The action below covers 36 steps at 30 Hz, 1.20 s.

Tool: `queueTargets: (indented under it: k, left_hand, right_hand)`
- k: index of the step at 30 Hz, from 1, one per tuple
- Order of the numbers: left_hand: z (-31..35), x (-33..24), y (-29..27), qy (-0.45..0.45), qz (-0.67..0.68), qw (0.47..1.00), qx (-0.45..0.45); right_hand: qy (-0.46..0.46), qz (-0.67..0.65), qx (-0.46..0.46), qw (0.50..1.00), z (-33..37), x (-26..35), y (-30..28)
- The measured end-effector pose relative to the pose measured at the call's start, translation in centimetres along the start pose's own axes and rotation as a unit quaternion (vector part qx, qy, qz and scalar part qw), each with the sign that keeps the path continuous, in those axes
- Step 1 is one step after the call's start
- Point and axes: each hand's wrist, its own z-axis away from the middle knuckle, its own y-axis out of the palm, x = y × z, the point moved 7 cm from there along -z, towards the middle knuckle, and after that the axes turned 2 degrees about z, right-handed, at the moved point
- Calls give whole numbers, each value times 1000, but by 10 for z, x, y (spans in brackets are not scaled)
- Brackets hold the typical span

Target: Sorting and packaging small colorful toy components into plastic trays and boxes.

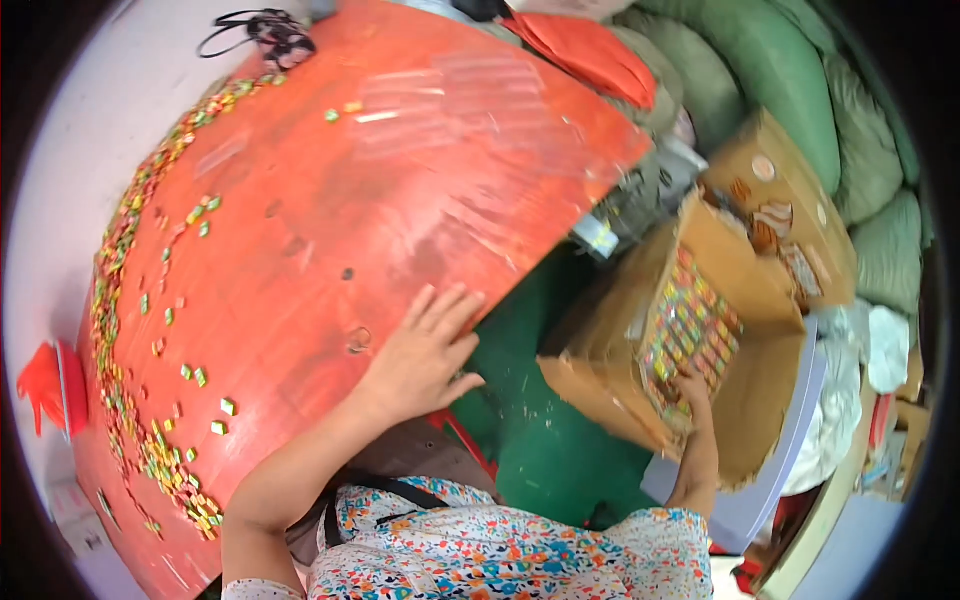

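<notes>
My left hand rests palm down at the near right edge of a red tabletop, its fingers spread and nothing in it. To the right, my right hand reaches into an open cardboard box. It touches the lower end of a flat layer of small, colourful wrapped pieces in the box. The layer lies in neat rows. Blur hides whether the right fingers grip it or only lie on it.
Loose small colourful pieces line the table's left side. Clear plastic sheets lie at the far side, near a dark patterned pouch. Behind the open box stand another carton and stuffed green sacks. A red bag hangs at far left.
</notes>
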Motion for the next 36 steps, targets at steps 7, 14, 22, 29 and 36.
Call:
queueTargets:
  k: [7,14,22,29,36]
  left_hand:
    - [-2,-7,-2,6,2,1000,-7]
    - [1,-3,-4,-3,7,1000,-24]
    - [-3,-1,-1,-1,27,1000,-15]
    - [1,0,-2,-2,40,999,-22]
    - [-2,-5,0,25,24,998,-44]
  right_hand:
    - [-237,-71,-278,928,-50,115,-132]
    - [-507,-35,-87,857,79,518,13]
    - [-640,248,-102,720,85,711,208]
    - [-590,331,-50,735,75,727,249]
    - [-612,304,-82,725,123,689,271]
